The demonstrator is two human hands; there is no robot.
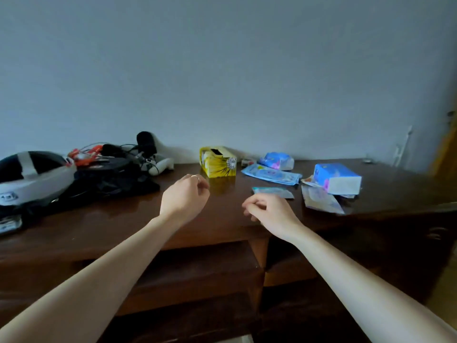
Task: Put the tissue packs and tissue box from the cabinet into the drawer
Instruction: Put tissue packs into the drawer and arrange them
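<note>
A yellow tissue box stands on the dark wooden cabinet top near the wall. To its right lie several blue tissue packs: a flat one, a puffy one, a blue-and-white block, a small teal pack and a pale flat pack. My left hand hovers above the top just in front of the yellow box, fingers loosely curled, holding nothing. My right hand hangs just in front of the teal pack, also loosely curled and empty. An open drawer sits below my forearms.
A white and black helmet, dark cloth, cables and a white controller crowd the left of the top. The wall runs close behind everything. The cabinet's front edge lies under my wrists.
</note>
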